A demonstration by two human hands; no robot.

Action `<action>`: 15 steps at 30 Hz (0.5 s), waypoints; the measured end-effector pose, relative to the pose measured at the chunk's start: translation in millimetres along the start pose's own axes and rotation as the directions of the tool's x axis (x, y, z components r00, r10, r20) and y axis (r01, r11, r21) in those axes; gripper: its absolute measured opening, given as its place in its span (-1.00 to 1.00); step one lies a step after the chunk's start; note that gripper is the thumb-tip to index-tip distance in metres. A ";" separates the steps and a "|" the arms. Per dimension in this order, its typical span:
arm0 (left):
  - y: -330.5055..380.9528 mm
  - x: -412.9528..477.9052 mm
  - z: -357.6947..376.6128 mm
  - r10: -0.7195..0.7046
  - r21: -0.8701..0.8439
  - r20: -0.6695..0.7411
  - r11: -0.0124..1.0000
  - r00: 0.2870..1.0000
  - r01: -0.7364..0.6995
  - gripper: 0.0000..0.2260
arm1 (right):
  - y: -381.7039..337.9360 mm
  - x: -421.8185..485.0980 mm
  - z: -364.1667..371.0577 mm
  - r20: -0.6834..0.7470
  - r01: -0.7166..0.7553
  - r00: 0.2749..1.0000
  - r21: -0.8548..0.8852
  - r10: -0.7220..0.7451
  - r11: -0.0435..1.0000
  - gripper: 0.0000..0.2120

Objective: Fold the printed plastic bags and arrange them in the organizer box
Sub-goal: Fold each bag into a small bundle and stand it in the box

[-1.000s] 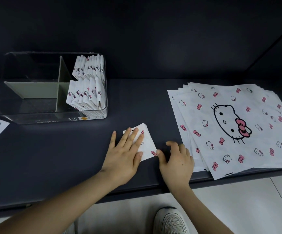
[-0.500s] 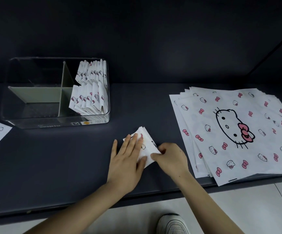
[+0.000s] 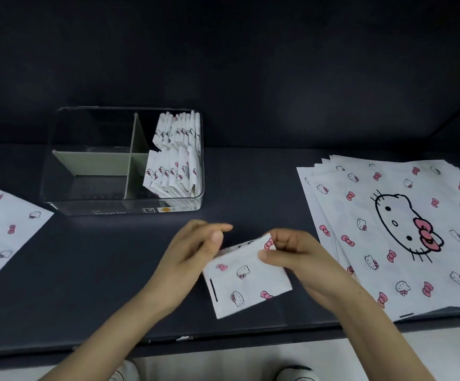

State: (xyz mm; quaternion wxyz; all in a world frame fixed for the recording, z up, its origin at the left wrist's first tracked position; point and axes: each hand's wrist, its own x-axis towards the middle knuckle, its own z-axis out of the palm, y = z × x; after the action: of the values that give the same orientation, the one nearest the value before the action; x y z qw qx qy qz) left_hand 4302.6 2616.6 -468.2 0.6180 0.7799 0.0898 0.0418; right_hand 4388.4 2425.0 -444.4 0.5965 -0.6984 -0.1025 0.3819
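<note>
A small folded white bag printed with cat faces and pink bows hangs tilted just above the dark table. My right hand pinches its upper right corner between thumb and fingers. My left hand holds its upper left edge, fingers partly blurred. A clear organizer box with grey dividers stands at the back left. Its two right compartments hold several folded bags standing upright. The left compartments look empty.
A stack of flat printed bags lies to the right, overhanging the table's front edge. Another flat bag lies at the far left. A dark wall runs behind the table. Shoes show on the pale floor below.
The folded bag was pressed flat on the table under my left palm; now both hands have lifted it and hold it by its top edge. The view has shifted nearer.
</note>
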 end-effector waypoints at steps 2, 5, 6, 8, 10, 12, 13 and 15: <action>1.1 1.6 -9.9 0.022 0.124 0.169 0.991 0.985 -0.044 -0.49 | -6.8 2.5 3.6 0.044 -0.004 0.999 0.020 0.003 1.000 -0.93; 7.7 4.9 -15.5 -0.019 0.080 0.276 0.997 0.961 -0.003 -0.78 | -15.8 9.8 8.4 0.004 0.033 0.999 0.034 -0.033 0.999 -0.91; 8.3 6.4 -15.2 -0.011 0.049 0.198 0.999 0.980 0.001 -0.83 | -16.6 12.4 10.6 -0.024 0.048 0.999 0.063 -0.047 0.997 -0.93; 10.4 10.8 -15.3 -0.003 0.030 -0.002 1.000 1.000 0.003 -0.83 | -16.8 16.5 17.6 -0.030 0.040 0.999 0.183 -0.035 0.982 -0.85; 10.9 17.8 -16.5 -0.029 -0.012 -0.089 1.000 0.996 0.029 -0.85 | -15.0 20.1 27.0 0.023 -0.007 1.000 0.334 -0.001 0.943 -0.71; 14.2 25.6 -20.2 0.004 0.055 -0.103 0.998 0.995 0.002 -0.88 | -16.3 23.4 37.1 0.010 -0.019 1.000 0.403 0.016 0.915 -0.73; 13.5 31.1 -23.9 0.099 0.188 -0.139 0.980 0.985 -0.071 -0.85 | -18.7 25.7 40.2 -0.043 0.002 0.999 0.410 0.017 0.912 -0.78; 9.0 47.4 -36.1 0.373 0.573 -0.147 0.787 0.916 -0.229 -0.70 | -26.2 32.8 41.9 -0.214 0.086 0.977 0.366 -0.006 0.927 -0.86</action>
State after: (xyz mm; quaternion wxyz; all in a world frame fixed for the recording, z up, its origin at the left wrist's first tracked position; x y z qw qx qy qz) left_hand 4343.5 2658.2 -453.2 0.3394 0.9150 0.0494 0.2123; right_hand 4391.7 2483.3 -433.9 0.7347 -0.6060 0.0188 0.3045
